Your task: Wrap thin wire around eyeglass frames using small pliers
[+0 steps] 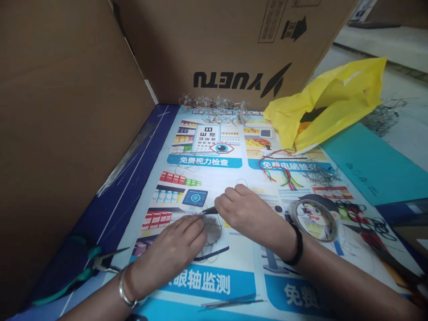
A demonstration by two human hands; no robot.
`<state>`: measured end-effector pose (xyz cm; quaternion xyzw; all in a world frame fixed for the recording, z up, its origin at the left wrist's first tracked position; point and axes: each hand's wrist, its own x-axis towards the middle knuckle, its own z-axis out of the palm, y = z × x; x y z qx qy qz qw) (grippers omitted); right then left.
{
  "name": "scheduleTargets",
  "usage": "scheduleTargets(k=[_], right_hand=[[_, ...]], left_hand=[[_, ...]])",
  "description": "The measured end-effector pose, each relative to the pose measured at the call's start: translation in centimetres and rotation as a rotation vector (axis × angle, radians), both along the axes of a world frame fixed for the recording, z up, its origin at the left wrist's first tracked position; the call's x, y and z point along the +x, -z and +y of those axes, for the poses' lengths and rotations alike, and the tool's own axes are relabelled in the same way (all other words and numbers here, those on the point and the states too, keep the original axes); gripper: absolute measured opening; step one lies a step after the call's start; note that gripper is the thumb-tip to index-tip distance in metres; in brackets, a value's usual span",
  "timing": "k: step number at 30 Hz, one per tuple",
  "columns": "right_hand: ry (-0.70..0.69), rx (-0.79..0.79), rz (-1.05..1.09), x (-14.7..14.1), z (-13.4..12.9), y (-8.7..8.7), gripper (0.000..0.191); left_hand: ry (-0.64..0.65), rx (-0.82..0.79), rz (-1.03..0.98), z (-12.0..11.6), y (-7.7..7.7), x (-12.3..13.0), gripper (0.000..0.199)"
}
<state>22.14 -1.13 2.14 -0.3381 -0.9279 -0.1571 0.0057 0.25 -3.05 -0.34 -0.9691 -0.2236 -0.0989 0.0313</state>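
My left hand point(182, 240), with a silver bangle at the wrist, is closed low over the printed sheet point(234, 263); its fingertips meet thin wire loops point(212, 229). My right hand point(242, 207), wearing a black band, is closed around a dark pointed tool point(210, 210), most of it hidden in the fist. The tool's tip points left and reaches my left fingers. Fine wire curves around and beneath both hands. What exactly the left fingers pinch is too small to make out.
Cardboard walls point(187, 53) stand behind and left. Green-handled pliers point(83, 269) lie left, long wires point(125, 156) beyond. A tape roll point(314, 219), black loops point(377, 223), coloured cords point(289, 178) and a yellow bag point(334, 102) are right. Cut wires point(232, 303) lie in front.
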Motion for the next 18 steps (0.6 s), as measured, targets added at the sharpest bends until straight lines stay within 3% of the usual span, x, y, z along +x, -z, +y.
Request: scheduleTargets(k=[18], right_hand=[[0.014,-0.031,-0.028,-0.57,-0.20,-0.20,0.012]], left_hand=[[0.008,0.010,0.028,-0.13,0.02,0.08,0.029]])
